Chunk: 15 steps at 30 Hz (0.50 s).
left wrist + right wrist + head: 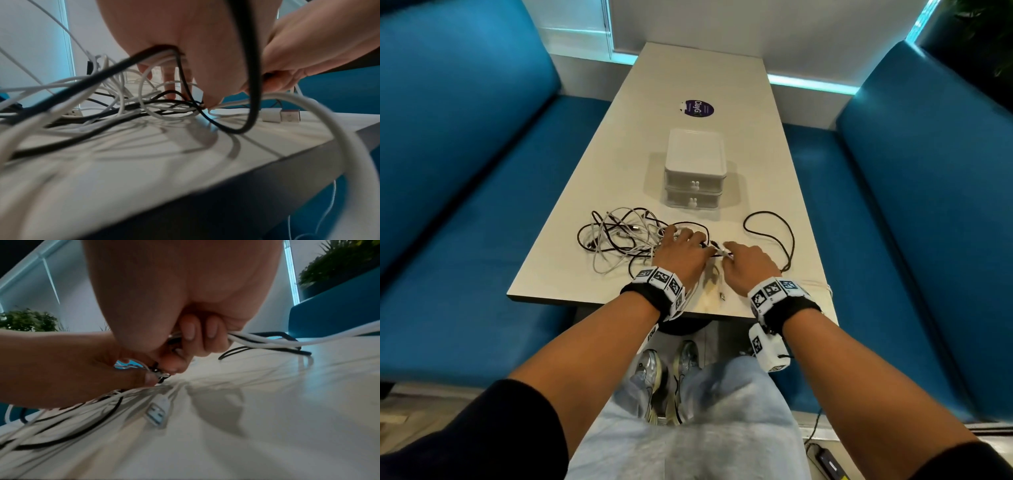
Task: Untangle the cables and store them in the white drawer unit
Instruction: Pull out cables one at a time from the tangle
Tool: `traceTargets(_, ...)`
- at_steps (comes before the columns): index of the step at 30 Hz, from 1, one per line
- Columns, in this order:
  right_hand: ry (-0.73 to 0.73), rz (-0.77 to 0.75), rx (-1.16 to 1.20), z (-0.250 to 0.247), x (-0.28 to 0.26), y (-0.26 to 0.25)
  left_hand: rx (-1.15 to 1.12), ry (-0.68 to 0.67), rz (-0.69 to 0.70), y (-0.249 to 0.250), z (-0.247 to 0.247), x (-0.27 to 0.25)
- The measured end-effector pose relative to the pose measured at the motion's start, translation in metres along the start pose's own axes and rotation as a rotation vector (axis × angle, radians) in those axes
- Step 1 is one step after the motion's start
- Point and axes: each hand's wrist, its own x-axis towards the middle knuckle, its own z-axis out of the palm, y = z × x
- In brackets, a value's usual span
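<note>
**Materials, finish**

Table [619,164]: pale wood-look laminate, smooth, slight sheen. Drawer unit [694,161]: white plastic, smooth, semi-gloss; drawer fronts translucent. White cables [616,233]: smooth plastic jacket. Black cable [787,236]: braided look, matt. USB plug [157,413]: shiny metal shell. Benches [465,171]: blue leatherette, smooth, soft sheen. Wristbands [643,294]: black cloth.

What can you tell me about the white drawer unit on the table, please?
The white drawer unit is a small, plastic-looking box with rounded corners and a flat lid. It has two stacked drawers, each with a small white knob, both shut and facing the person. It stands upright mid-table, just beyond the tangled cables, apart from them. Neither hand touches it.
</note>
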Motion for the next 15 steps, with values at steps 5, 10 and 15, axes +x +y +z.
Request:
traceTargets(5,-0.013,-0.017,0.085,0.006,0.006,-0.001,-0.096,0.02,-0.007,-0.001,-0.001,0.001)
traceTargets(10,-0.048,-0.02,0.083,0.0,0.006,0.014,-0.164,0.035,0.018,0.003,0.003,0.003)
traceTargets(15,-0.074,0.042,0.094,-0.016,0.005,0.032,-0.136,0.118,-0.017,-0.001,0.01,0.002)
